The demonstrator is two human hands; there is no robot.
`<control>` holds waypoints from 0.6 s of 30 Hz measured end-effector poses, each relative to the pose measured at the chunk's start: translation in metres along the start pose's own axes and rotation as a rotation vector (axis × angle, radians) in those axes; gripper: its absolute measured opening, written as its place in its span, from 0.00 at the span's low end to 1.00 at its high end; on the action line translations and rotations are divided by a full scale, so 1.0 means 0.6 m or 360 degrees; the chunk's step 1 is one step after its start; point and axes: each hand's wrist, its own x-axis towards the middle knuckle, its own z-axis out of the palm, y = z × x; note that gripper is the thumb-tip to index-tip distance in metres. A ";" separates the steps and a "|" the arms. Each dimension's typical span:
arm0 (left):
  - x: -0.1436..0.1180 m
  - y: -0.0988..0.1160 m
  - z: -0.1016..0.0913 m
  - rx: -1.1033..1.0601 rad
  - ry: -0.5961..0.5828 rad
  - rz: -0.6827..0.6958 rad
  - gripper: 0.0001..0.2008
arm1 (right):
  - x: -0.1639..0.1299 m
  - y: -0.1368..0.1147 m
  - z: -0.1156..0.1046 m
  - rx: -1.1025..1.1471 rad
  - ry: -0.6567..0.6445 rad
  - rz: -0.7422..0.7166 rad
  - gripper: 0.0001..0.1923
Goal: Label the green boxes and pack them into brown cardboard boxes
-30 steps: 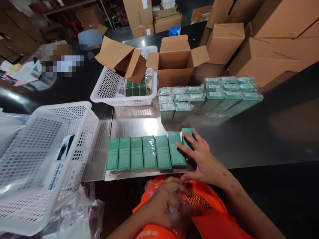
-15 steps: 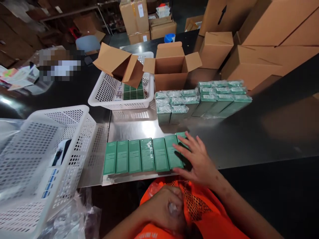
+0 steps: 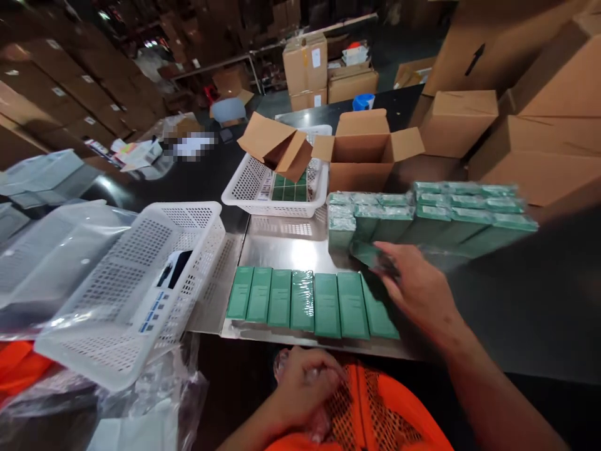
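Note:
My right hand (image 3: 420, 285) grips a small green box (image 3: 364, 253) beside the front of the standing block of green boxes (image 3: 392, 216), whose tops show shiny clear film. Motion blurs the fingers and the gripped box. Below it, several green boxes (image 3: 327, 307) lie side by side in a row along the metal table's near edge; one has glossy wrap catching the light. Close to my orange mesh vest, my left hand (image 3: 305, 385) is closed around crumpled clear plastic film (image 3: 320, 421), which sticks out at both ends of the fist.
A white perforated basket (image 3: 183, 216) at the left holds a printed card. Behind, another white basket (image 3: 277, 207) contains green boxes under a tilted carton (image 3: 275, 141). An open carton (image 3: 361, 175) stands beside it. Large cartons (image 3: 464, 125) are stacked at the right.
My right hand has left the row and reached the standing block, where it now grips a green box. My left hand keeps the film. The view has shifted left.

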 end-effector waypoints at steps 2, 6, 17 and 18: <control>0.009 0.013 -0.012 -0.0039 0.0064 0.0017 0.32 | -0.034 -0.017 -0.021 0.0175 0.0312 0.0346 0.26; 0.048 0.049 -0.008 -0.0582 0.0213 0.0091 0.42 | -0.100 -0.079 -0.034 0.0753 0.0383 0.0660 0.30; 0.081 0.094 0.024 -0.1199 0.0415 -0.0064 0.29 | -0.179 -0.088 -0.011 0.1077 -0.0203 -0.0172 0.32; 0.077 0.093 0.028 -0.1212 0.0339 -0.0085 0.28 | -0.184 -0.087 -0.009 0.1063 -0.0130 -0.0196 0.30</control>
